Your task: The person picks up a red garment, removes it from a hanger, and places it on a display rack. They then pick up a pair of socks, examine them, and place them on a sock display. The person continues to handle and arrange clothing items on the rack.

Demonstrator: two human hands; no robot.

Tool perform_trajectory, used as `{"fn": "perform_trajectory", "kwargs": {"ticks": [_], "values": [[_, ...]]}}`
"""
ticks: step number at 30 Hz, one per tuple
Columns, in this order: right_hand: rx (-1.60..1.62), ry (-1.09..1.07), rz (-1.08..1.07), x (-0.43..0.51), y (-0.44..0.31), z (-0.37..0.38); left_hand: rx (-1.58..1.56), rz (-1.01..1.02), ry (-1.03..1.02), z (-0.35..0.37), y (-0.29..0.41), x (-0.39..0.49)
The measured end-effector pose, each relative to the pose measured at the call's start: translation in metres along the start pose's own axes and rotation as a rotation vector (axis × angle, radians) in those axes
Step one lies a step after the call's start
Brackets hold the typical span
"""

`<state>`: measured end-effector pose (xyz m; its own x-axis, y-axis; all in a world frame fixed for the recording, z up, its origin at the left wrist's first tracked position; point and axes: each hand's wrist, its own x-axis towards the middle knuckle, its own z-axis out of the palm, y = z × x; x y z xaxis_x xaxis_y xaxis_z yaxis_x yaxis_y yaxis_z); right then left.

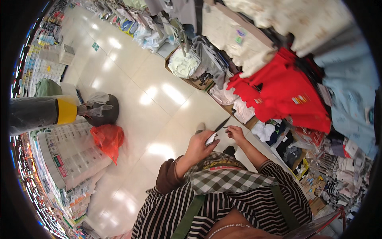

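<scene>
My left hand is closed around a small white object. A dark, pointed, blade-like thing sticks out beyond its fingers; its exact kind is unclear. Close by on the right, my right hand has its fingertips bent together at a thin dark piece, which seems to be pinched there. The two hands are apart, in front of a checked apron worn over a striped top.
Garments, among them a red one, hang on the right above boxes of folded clothes. At left, stacked packs stand near a red plastic bag and a dark column with a yellow band. Glossy floor tiles lie between.
</scene>
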<state>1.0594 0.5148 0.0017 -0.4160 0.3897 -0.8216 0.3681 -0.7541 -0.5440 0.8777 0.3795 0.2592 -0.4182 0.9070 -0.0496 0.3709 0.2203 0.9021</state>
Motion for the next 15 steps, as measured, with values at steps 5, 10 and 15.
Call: {"fn": "perform_trajectory", "kwargs": {"ticks": [5, 10, 15], "values": [[-0.077, -0.072, 0.039, 0.113, -0.024, 0.12, 0.024, -0.142, 0.126, -0.062, -0.054, -0.007], [-0.028, 0.058, 0.03, 0.227, -0.035, 0.18, -0.041, -0.327, 0.183, -0.094, -0.1, -0.015], [-0.164, 0.155, -0.038, 0.343, -0.046, 0.182, -0.064, -0.465, 0.151, -0.11, -0.14, -0.016]]}}
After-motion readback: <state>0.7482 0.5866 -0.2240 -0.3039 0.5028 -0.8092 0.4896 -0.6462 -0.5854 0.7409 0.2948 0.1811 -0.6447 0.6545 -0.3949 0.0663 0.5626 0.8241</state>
